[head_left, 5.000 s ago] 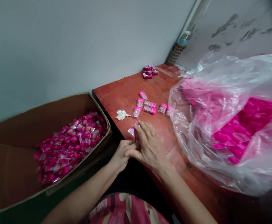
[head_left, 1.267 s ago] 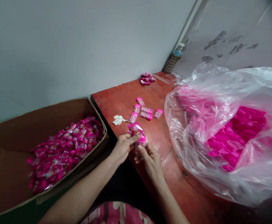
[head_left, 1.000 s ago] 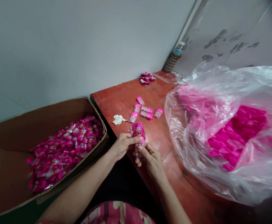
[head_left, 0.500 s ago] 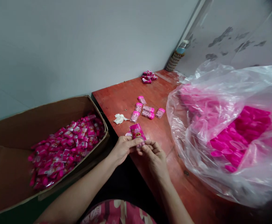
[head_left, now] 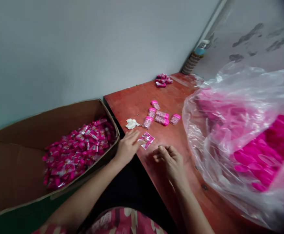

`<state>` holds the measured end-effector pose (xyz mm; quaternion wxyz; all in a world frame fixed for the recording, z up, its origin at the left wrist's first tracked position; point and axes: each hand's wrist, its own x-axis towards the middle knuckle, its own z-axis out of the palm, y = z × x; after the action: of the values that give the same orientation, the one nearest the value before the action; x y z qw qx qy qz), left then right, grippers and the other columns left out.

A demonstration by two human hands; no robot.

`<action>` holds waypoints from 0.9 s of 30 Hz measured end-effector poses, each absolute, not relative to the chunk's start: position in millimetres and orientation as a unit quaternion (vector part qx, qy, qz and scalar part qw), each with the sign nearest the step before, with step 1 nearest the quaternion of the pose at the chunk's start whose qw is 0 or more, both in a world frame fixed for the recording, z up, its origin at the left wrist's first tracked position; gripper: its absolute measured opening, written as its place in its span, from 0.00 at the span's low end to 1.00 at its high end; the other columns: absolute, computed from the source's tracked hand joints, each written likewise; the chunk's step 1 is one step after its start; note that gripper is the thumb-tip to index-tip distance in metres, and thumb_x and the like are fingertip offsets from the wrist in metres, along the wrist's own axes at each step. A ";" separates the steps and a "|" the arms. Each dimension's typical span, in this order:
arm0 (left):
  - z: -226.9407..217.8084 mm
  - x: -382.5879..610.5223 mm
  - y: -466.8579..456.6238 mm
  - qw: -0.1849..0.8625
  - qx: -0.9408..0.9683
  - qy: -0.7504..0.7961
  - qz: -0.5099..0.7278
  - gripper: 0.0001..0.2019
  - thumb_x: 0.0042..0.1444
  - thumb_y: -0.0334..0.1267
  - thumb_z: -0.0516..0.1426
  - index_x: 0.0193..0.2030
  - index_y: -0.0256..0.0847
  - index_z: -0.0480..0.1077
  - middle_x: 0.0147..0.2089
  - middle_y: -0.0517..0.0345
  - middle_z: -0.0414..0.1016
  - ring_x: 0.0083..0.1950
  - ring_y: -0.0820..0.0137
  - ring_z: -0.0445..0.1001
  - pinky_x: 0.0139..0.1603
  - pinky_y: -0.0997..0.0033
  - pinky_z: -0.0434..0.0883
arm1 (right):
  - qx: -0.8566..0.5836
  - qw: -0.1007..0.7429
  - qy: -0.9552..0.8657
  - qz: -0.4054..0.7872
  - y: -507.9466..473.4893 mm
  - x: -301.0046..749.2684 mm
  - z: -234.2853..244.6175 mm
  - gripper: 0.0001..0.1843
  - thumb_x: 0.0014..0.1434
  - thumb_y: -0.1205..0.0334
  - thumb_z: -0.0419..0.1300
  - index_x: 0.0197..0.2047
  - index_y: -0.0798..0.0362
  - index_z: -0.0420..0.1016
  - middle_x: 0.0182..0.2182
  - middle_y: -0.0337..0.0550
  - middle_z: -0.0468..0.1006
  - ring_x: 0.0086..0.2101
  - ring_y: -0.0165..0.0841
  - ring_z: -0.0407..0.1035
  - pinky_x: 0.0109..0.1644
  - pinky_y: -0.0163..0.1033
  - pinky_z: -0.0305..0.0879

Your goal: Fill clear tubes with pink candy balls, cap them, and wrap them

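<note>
My left hand is open, fingers stretched over the table's edge beside a pink printed wrapper lying flat on the table. No object shows in this hand. To the right of the wrapper, my right hand hovers above the table with its fingers loosely curled and nothing visible between them. Just beyond the wrapper lie several small clear bottles of pink beads with pink caps, among them one bottle nearest the left hand and another bottle apart on the right.
Left of the table, a cardboard box holds a heap of pink wrapped packs. A large clear plastic bag of pink plastic pieces fills the right side. Crumpled white tissue, wrapped packs and a bottle stand farther back.
The bottle and pink wrapper held between both hands are out of them; where they went is not shown. My hands have moved apart, the left one opening. The view has turned slightly left.
</note>
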<state>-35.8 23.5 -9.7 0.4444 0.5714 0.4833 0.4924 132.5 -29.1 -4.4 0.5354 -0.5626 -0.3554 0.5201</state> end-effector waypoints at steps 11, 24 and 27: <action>-52.6 -10.3 38.2 0.188 0.763 0.481 0.388 0.09 0.54 0.34 0.53 0.38 0.41 0.74 0.48 0.48 0.72 0.60 0.57 0.57 0.62 0.47 0.42 | -0.614 0.476 -0.383 0.500 -25.0 133.1 -18.2 0.12 0.48 0.53 0.61 0.31 0.53 0.71 0.26 0.41 0.75 0.25 0.29 0.69 0.30 0.34 0.67; -9.0 -12.7 19.6 0.527 0.567 0.449 0.446 0.19 0.50 0.43 0.56 0.48 0.38 0.70 0.45 0.51 0.75 0.45 0.61 0.73 0.45 0.66 0.70 | -0.526 0.563 -0.360 0.526 6.3 131.3 -8.4 0.17 0.45 0.59 0.64 0.39 0.51 0.65 0.22 0.31 0.70 0.22 0.24 0.64 0.26 0.29 0.60; -6.8 -13.9 23.3 0.666 0.482 0.431 0.373 0.16 0.46 0.46 0.59 0.36 0.34 0.75 0.33 0.53 0.77 0.35 0.64 0.75 0.35 0.70 0.71 | -0.505 0.492 -0.428 0.566 10.2 141.9 0.4 0.17 0.45 0.60 0.64 0.39 0.52 0.66 0.22 0.32 0.70 0.23 0.24 0.64 0.27 0.29 0.58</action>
<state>-13.9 23.3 -6.8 0.6656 0.4818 0.4309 0.3732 141.9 10.2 0.4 0.4920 -0.5053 -0.4275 0.5655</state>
